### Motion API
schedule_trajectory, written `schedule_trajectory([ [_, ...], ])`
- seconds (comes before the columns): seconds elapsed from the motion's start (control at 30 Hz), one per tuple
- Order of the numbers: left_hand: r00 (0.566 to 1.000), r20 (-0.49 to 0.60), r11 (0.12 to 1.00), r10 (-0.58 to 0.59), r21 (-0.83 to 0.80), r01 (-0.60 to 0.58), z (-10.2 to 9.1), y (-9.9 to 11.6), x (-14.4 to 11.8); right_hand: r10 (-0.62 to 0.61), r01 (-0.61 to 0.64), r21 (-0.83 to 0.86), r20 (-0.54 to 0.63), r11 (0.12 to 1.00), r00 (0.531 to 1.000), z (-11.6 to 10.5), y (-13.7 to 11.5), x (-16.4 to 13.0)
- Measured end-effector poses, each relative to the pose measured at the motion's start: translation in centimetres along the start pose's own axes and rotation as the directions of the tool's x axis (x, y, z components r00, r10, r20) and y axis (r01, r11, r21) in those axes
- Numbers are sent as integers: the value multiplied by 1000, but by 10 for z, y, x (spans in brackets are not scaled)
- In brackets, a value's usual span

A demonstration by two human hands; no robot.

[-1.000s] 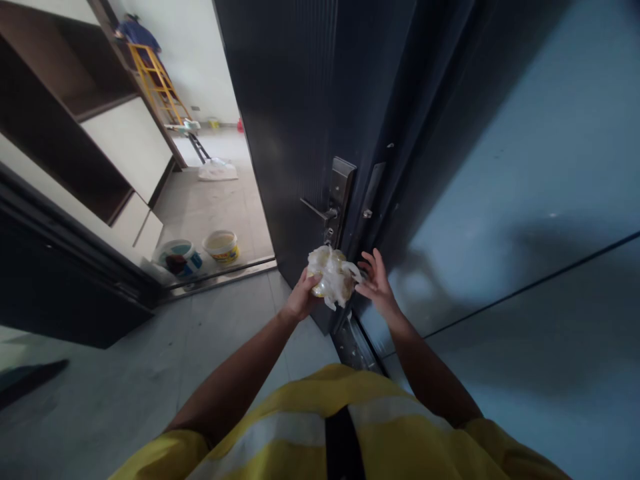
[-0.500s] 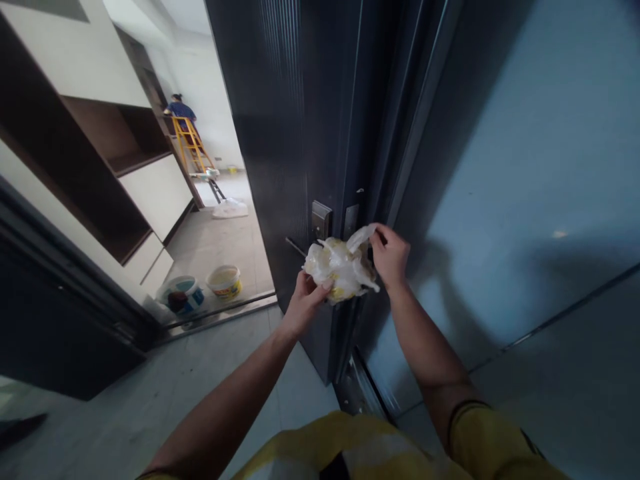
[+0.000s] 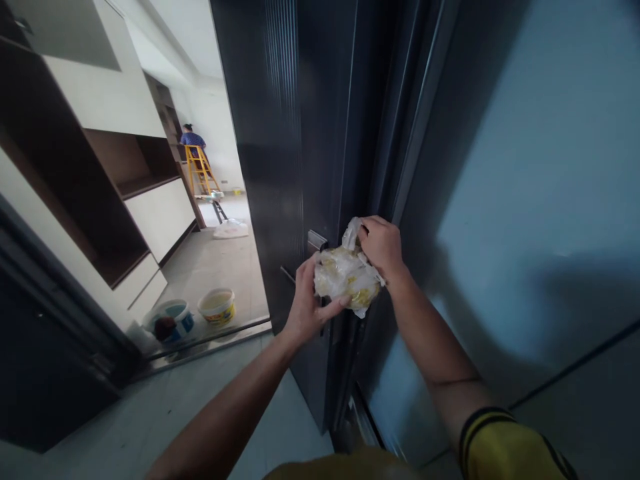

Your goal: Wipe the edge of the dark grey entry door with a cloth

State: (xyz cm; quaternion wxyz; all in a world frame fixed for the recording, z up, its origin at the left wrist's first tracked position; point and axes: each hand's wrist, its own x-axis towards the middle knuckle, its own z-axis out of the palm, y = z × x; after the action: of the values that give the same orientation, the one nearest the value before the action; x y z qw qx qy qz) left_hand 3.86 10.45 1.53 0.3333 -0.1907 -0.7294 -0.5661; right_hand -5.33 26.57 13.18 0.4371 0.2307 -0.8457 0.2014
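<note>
My left hand [image 3: 306,303]: clamped under and around the wad [image 3: 345,279], thumb across its front. My right hand [image 3: 383,243]: closed on the wad's top, pinching a plastic tail. Wad: between both hands, against the door [image 3: 295,133] edge, over the handle [image 3: 316,240]. Left of door: two buckets [image 3: 195,313] on the floor.

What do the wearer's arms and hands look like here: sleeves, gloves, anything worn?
Both hands, left hand and right hand, are bare, without gloves, and both forearms are uncovered. A short yellow sleeve with a dark banded cuff shows on the right upper arm. No watch or rings visible.
</note>
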Motion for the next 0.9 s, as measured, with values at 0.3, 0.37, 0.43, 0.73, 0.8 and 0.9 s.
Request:
schedule_trajectory([
  [0.3, 973, 151, 961, 173, 189, -200, 9, -3, -4, -8, -21, -165, -170, 986, 985, -2, 12, 1],
  [0.37, 969, 166, 961, 181, 182, -211, 9, -1, -3, 18, -49, -149, -206, 988, 978, -1, 16, 2],
  [0.43, 962, 194, 960, 195, 165, -228, 9, 2, -2, 4, -30, -122, -204, 992, 979, -1, 17, 3],
  [0.73, 967, 242, 992, 82, 72, -102, 9, 9, 6, -19, -15, -155, -212, 988, 977, -6, 15, 4],
  [0.8, 956, 283, 995, 82, 37, -96, 8, 7, 8, -28, 6, -127, -171, 992, 985, -6, 15, 5],
  [0.9, 942, 323, 996, 89, -12, -90, 9, 3, 12, 18, -41, -144, -160, 989, 987, -7, 15, 6],
])
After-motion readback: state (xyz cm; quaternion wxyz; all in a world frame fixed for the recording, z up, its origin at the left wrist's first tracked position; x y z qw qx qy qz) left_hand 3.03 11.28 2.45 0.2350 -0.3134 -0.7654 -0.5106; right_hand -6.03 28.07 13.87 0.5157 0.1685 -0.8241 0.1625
